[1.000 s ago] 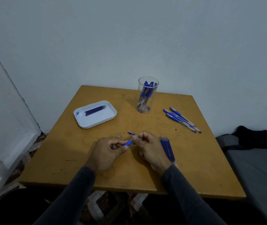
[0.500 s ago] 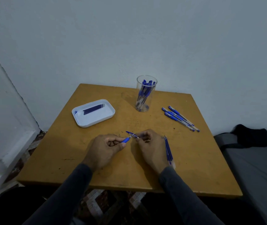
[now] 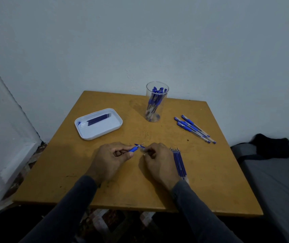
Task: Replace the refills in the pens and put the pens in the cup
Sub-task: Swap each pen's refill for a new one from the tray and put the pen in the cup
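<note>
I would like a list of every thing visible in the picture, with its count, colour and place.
table: one, yellow-brown, against the wall
cup: one, clear, far middle of table, holds several blue pens
tray: one, white, far left of table
refills in tray: a few, dark blue, side by side
loose pens: about four, blue and clear, far right of table
refill bundle: several, blue, beside the right hand
held pen: one, blue, between the two hands
black cloth: one, on grey seat at right
left hand: grips held pen
right hand: pinches pen's tip end
</note>
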A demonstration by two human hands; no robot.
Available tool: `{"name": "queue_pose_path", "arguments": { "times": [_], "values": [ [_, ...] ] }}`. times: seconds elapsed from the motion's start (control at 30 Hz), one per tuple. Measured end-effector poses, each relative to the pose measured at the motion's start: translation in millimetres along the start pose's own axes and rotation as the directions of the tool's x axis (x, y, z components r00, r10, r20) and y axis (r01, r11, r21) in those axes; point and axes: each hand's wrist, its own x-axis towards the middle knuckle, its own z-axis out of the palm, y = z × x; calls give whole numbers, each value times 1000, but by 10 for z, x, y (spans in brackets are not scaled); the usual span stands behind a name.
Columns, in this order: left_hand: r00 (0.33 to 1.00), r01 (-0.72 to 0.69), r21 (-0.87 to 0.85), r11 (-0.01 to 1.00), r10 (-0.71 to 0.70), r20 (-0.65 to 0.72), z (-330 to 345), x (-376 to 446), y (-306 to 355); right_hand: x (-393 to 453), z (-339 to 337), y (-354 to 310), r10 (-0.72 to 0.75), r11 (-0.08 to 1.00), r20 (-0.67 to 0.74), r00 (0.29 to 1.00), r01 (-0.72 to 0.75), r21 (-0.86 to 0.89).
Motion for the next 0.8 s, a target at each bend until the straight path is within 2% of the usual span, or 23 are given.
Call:
{"name": "queue_pose_path", "arguments": {
  "times": [0.07, 0.13, 0.17, 0.27, 0.33, 0.43, 0.57, 0.63, 0.67, 0.73, 0.8],
  "values": [
    [1000, -23, 3, 1000, 23, 0, 21, -26, -18, 16, -11, 1, 34, 978, -11, 999, -31, 206],
    [998, -64, 17, 998, 64, -17, 50, -70, -32, 36, -24, -31, 109, 855, 59, 992, -124, 503],
    [996, -81, 25, 996, 82, -27, 56, -82, -41, 43, -33, -48, 142, 796, 91, 986, -169, 582],
    [995, -94, 38, 995, 95, -23, 54, -85, -61, 57, -40, -77, 174, 722, 144, 974, -225, 654],
    [997, -77, 23, 997, 77, -26, 51, -79, -64, 61, -41, -97, 175, 705, 129, 976, -216, 675],
    [996, -74, 12, 997, 74, -48, 51, -82, -66, 75, -87, -138, 232, 680, 43, 972, -193, 708],
    [995, -72, 15, 997, 73, -69, 47, -79, -62, 199, -353, -151, 370, 518, -118, 922, -100, 850],
    [995, -63, 22, 998, 64, -79, 49, -77, -49, 306, -508, -40, 431, 543, -236, 871, -42, 838],
    [995, -59, 23, 998, 60, -85, 50, -73, -47, 356, -565, 39, 452, 596, -286, 845, -47, 802],
    [995, -49, 17, 999, 50, -91, 49, -69, -45, 424, -641, 221, 441, 766, -358, 823, -137, 628],
    [995, -48, 10, 999, 48, -90, 57, -73, -46, 439, -675, 383, 412, 881, -330, 849, -280, 381]
  ]
}}
